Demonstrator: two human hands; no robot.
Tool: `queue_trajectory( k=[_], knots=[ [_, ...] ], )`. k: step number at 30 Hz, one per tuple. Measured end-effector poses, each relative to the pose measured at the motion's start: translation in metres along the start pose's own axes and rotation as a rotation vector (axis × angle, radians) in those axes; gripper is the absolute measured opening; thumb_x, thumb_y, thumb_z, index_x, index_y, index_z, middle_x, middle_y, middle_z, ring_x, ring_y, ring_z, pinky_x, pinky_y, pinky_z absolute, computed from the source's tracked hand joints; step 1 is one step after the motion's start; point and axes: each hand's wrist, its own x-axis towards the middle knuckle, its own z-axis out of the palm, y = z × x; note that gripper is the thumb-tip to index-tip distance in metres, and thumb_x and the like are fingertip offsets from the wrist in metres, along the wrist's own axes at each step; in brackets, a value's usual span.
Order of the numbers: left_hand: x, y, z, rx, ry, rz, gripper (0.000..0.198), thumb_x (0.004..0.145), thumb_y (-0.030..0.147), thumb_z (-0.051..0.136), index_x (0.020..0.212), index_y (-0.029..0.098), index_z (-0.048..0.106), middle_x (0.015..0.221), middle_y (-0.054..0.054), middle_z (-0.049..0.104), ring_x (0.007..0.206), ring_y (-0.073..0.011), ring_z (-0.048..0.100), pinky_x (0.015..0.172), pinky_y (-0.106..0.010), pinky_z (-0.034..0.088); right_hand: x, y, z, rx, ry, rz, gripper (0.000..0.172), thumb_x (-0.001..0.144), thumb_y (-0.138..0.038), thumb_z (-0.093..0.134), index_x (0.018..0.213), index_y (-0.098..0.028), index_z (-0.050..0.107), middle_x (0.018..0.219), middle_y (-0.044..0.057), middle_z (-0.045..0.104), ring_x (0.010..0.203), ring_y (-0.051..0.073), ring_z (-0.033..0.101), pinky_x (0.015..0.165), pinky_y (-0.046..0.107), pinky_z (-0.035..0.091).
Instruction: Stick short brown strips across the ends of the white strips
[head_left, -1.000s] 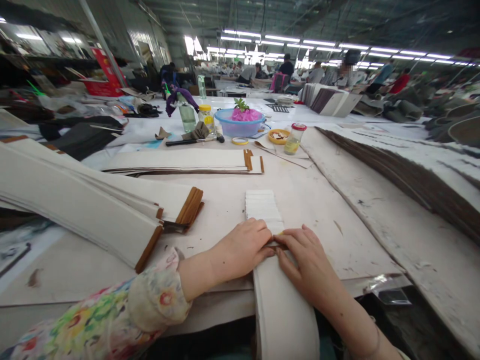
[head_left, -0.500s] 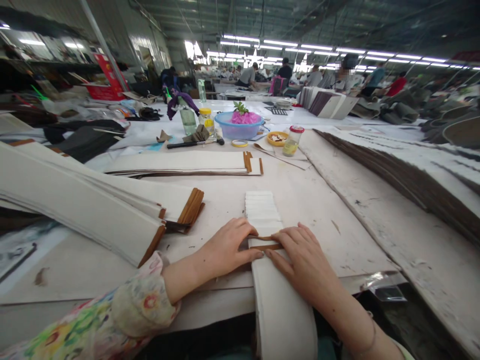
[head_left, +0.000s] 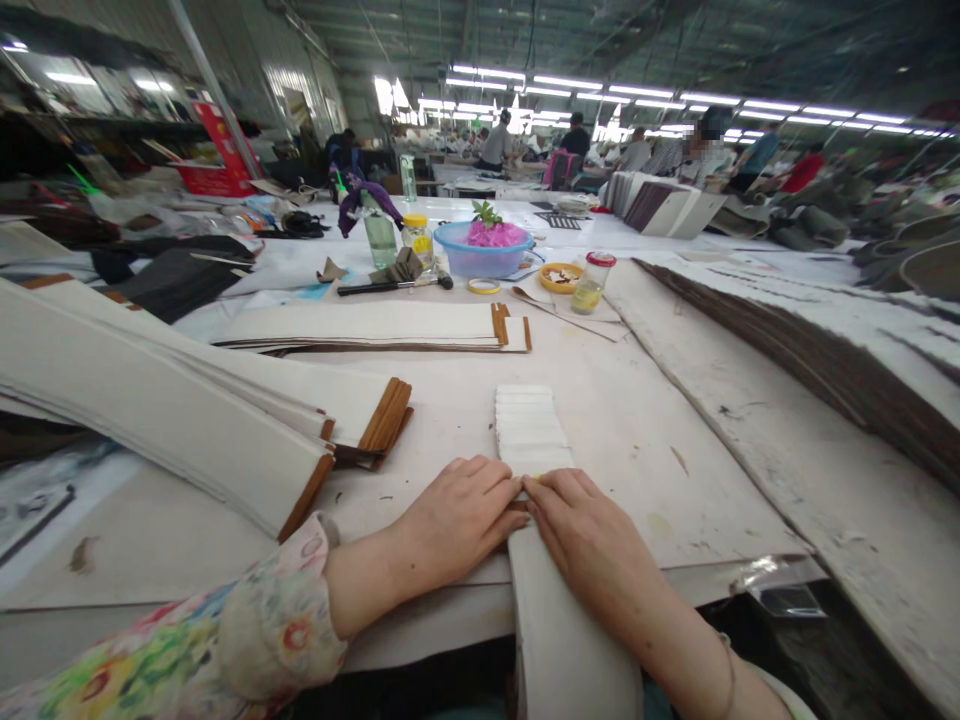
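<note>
A long off-white strip hangs over the table's front edge toward me, and a brown band at its end shows between my fingers. My left hand presses on the strip's left side, its fingers bent and closed on the edge. From the other side my right hand pinches the same end, its fingertips meeting those of the left. Just beyond lies a stack of white strips with overlapping ends. The fingers hide most of the brown fold.
Brown-ended strip stacks lie to the left and farther back. Behind them are a blue basin, a yellow dish, a red-lidded jar and a black-handled tool. Layered sheets lie right. Several people work in the background.
Both hands have closed in on the brown end, bringing their fingertips together. The brown band, open to view before, is now mostly covered. The view has shifted slightly.
</note>
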Motion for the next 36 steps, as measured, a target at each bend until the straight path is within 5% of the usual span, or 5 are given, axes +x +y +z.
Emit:
queue_trajectory(
  k=[10, 17, 22, 28, 36],
  knots=[
    [-0.025, -0.011, -0.001, -0.093, -0.021, 0.005, 0.032, 0.089, 0.024, 0.035, 0.12, 0.019, 0.044, 0.106, -0.006, 0.055, 0.097, -0.0179, 0.047, 0.086, -0.032, 0.04, -0.009, 0.0, -0.001, 0.066, 0.044, 0.076, 0.026, 0.087, -0.019, 0.038, 0.104, -0.014, 0.057, 0.087, 0.01, 0.059, 0.083, 0.021, 0.054, 0.075, 0.037, 0.049],
    [0.021, -0.021, -0.021, -0.057, 0.071, -0.068, 0.023, 0.088, 0.015, 0.036, 0.101, 0.015, 0.055, 0.096, -0.005, 0.056, 0.092, -0.016, 0.05, 0.085, -0.028, 0.04, -0.01, 0.0, 0.001, 0.081, 0.056, 0.079, 0.026, 0.087, -0.018, 0.039, 0.103, -0.012, 0.058, 0.088, 0.01, 0.058, 0.084, 0.021, 0.054, 0.075, 0.037, 0.049],
    [0.056, -0.017, -0.017, 0.096, 0.01, -0.012, 0.022, 0.087, 0.014, 0.036, 0.093, 0.014, 0.057, 0.088, -0.006, 0.055, 0.086, -0.0175, 0.051, 0.08, -0.03, 0.041, -0.011, 0.0, 0.003, 0.106, 0.069, 0.095, 0.025, 0.086, -0.017, 0.04, 0.103, -0.013, 0.058, 0.09, 0.01, 0.058, 0.086, 0.021, 0.054, 0.077, 0.036, 0.048],
    [0.053, -0.009, -0.001, 0.126, -0.038, 0.037, 0.012, 0.082, 0.011, 0.043, 0.085, 0.015, 0.055, 0.089, -0.005, 0.053, 0.084, -0.018, 0.047, 0.075, -0.029, 0.042, -0.011, 0.0, 0.003, 0.141, 0.085, 0.116, 0.025, 0.087, -0.018, 0.039, 0.103, -0.013, 0.058, 0.089, 0.01, 0.058, 0.086, 0.021, 0.053, 0.077, 0.037, 0.048],
    [0.056, -0.01, 0.003, 0.049, 0.051, 0.005, 0.014, 0.086, 0.017, 0.039, 0.081, 0.016, 0.052, 0.088, -0.004, 0.054, 0.084, -0.0175, 0.047, 0.077, -0.03, 0.04, -0.012, 0.0, 0.005, 0.13, 0.112, 0.109, 0.026, 0.086, -0.018, 0.039, 0.104, -0.013, 0.058, 0.091, 0.01, 0.059, 0.086, 0.021, 0.054, 0.077, 0.036, 0.048]
  ],
)
